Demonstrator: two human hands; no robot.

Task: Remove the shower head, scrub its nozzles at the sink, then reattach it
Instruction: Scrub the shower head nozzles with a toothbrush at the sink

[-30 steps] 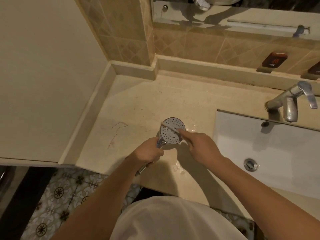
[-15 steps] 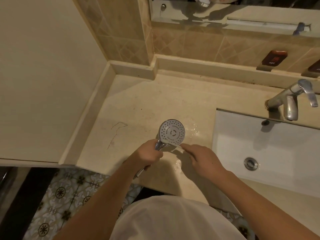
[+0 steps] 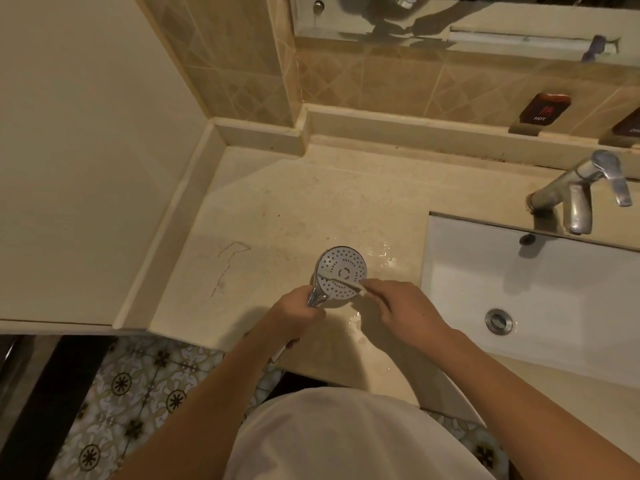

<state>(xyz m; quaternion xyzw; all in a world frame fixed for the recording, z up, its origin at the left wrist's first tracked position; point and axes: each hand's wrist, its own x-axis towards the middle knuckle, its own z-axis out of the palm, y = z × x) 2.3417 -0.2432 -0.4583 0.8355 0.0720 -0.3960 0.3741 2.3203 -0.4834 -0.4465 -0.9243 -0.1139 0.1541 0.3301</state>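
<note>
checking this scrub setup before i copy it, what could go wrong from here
1. The shower head is held over the countertop, not the sink basin; water already pools by it and may run off the front edge to the floor.
2. The left hand has a wet chrome handle in its grip, which could slip.
3. The brush in the right hand may flick spray around.
</note>
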